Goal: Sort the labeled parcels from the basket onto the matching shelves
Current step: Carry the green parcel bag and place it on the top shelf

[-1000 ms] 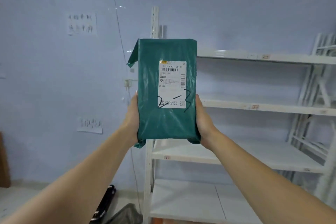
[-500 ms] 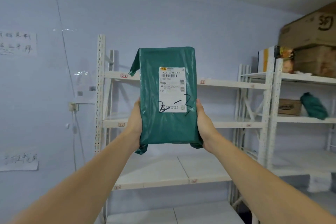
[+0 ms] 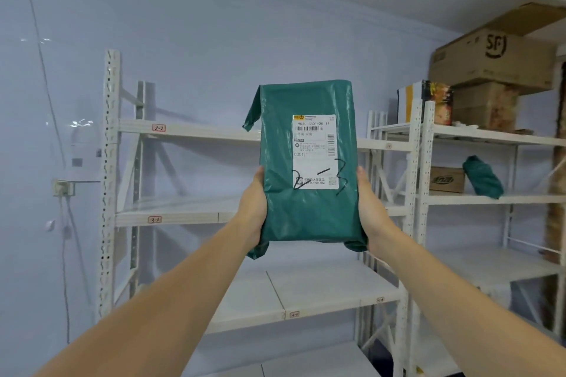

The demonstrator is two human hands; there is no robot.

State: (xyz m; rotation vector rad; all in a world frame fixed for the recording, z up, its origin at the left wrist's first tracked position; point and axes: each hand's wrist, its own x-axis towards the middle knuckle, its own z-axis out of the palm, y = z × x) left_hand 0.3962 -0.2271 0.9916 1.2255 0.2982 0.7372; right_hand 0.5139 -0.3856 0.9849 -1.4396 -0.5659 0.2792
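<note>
Both hands, left hand (image 3: 254, 208) and right hand (image 3: 372, 214), clasp the green plastic mailer parcel (image 3: 309, 162) by its lower sides, upright before the white metal shelving (image 3: 190, 131). You're reading its handwritten 2-3; next, find the matching shelf tag.

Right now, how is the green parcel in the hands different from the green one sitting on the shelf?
The held parcel is upright between the left hand and right hand; the shelf parcel lies slumped beside a small box. The held parcel shows a white label with "2-3" handwritten; the shelf parcel shows none. Both are wrapped in green plastic.
</note>
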